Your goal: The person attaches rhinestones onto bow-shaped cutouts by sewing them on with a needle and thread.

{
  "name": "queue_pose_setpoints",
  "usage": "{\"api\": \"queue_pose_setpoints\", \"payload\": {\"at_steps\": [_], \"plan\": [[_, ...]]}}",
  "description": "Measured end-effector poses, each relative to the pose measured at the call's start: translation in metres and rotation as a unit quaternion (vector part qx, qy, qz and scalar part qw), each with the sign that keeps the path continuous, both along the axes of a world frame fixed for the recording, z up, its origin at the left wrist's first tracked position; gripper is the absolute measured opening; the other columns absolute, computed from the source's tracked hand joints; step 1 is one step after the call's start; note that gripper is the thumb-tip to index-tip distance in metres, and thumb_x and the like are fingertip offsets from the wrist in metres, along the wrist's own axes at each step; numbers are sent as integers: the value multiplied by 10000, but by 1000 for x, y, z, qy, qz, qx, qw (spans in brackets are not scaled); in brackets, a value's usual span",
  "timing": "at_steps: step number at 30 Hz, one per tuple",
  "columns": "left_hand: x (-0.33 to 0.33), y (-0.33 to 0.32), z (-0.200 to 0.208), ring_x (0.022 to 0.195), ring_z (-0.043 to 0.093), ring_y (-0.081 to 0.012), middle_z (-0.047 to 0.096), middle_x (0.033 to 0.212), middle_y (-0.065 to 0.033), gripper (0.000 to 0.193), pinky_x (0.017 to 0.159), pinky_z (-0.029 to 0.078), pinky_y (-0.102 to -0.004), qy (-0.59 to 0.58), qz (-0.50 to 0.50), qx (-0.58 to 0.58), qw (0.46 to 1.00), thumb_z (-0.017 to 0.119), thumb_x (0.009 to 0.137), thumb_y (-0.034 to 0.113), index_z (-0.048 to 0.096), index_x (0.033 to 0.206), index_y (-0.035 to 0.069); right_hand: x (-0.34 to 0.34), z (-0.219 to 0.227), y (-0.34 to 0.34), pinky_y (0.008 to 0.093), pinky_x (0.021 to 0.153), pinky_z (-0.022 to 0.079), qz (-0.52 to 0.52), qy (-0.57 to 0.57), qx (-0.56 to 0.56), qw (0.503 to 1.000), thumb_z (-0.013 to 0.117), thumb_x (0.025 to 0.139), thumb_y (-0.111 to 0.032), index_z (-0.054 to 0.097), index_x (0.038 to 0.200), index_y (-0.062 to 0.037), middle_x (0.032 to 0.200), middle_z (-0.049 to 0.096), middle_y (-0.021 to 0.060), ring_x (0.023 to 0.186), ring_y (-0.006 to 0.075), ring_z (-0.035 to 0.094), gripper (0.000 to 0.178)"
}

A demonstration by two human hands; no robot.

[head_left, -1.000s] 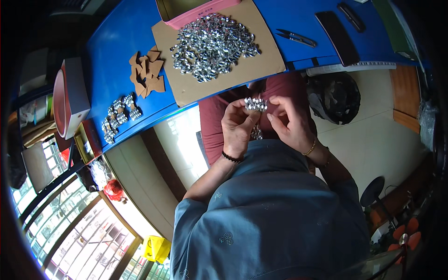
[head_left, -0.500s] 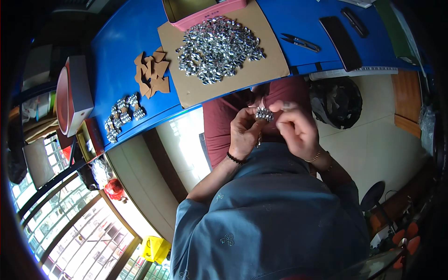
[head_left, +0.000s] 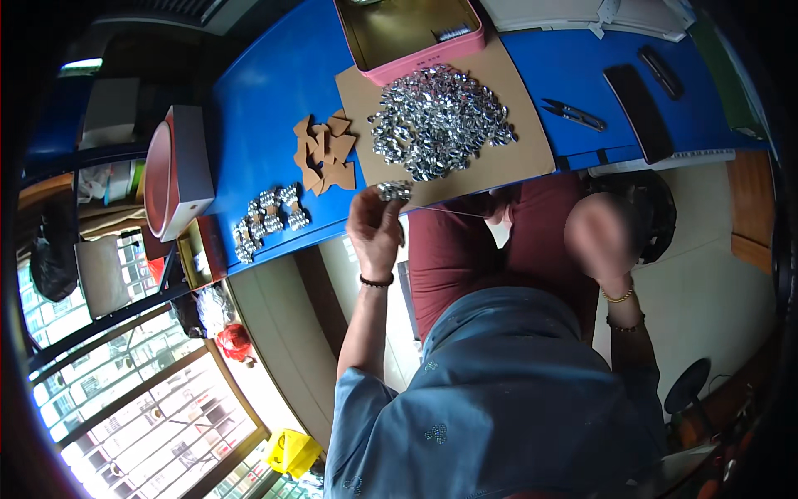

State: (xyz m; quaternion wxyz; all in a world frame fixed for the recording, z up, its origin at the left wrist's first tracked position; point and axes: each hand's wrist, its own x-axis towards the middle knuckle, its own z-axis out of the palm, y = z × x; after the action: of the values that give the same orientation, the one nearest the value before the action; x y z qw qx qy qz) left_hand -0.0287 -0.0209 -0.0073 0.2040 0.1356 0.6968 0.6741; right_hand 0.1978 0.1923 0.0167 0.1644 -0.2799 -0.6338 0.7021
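Note:
My left hand (head_left: 374, 237), with a dark bead bracelet at its wrist, pinches a small cluster of silver beads (head_left: 394, 190) at the table's front edge. From that cluster a thin pale thread (head_left: 453, 211) stretches rightward over my lap. Off to the right, past my knee, my right hand (head_left: 600, 239) is smeared by motion, so its fingers and anything in them are hard to make out. A big heap of shiny silver beads (head_left: 440, 121) lies on the cardboard sheet (head_left: 530, 137) just beyond my left hand. Left of it are several brown card pieces (head_left: 339, 150).
Several bead-wrapped cards (head_left: 270, 209) lie at the table's left front. An open pink tin (head_left: 424, 62) stands at the back. Thread snips (head_left: 573, 115), a dark phone (head_left: 638, 112) and a dark slim case (head_left: 661, 72) rest on the right. A black-lined bin (head_left: 657, 216) is below the edge.
My hands, close together over my lap before, are now far apart. The left went left toward the table with the bead cluster; the right swung right. The whole view shifted too.

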Motion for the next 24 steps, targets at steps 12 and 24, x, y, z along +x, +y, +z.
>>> {"api": "queue_pose_setpoints", "payload": {"at_steps": [12, 24], "plan": [[-31, 16, -21, 870, 531, -277, 572, 892, -107, 232, 780, 380, -378, 437, 14, -219, 872, 687, 671, 50, 631, 896, 67, -61, -45, -52, 176, 461, 366, 165, -13, -131, 977, 515, 905, -108, 530, 857, -38, 656, 536, -8, 553, 20, 470, 86], [-37, 43, -28, 666, 549, -175, 601, 776, -60, 140, 684, 390, -307, 486, -71, -246, 836, 666, 730, 37, 665, 861, 89, -88, -44, -45, 196, 481, 409, 129, 21, -83, 988, 540, 880, -69, 532, 826, -10, 638, 552, 11, 557, 45, 531, 80]]}}
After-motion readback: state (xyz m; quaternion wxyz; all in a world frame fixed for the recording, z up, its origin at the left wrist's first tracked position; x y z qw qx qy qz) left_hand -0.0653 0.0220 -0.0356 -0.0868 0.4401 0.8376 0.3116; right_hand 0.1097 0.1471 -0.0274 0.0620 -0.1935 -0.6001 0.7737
